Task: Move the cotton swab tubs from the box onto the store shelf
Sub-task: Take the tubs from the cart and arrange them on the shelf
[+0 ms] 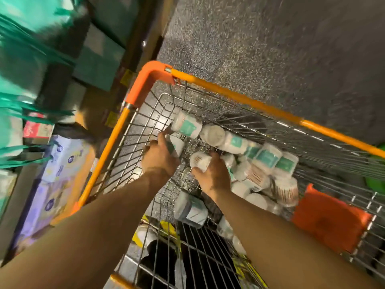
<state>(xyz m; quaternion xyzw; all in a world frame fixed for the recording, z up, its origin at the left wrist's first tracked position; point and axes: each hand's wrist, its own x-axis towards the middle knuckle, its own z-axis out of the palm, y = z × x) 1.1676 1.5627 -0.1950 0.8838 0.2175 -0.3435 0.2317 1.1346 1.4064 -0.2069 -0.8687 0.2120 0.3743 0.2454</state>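
Note:
Several clear cotton swab tubs with teal labels (pixel 266 161) lie loose in a wire shopping cart with an orange rim (pixel 235 91). My left hand (pixel 160 157) reaches into the cart and grips one tub (pixel 177 146), its fingers also touching a second tub (pixel 186 125) just beyond. My right hand (pixel 214 176) grips another tub (pixel 201 161) lying on its side. More tubs sit lower in the cart near my right forearm (pixel 190 209).
Store shelves (pixel 62 155) with packaged goods run along the left, blurred by motion. An orange plastic flap (pixel 329 217) sits at the cart's right. Speckled grey floor (pixel 270 38) lies beyond the cart.

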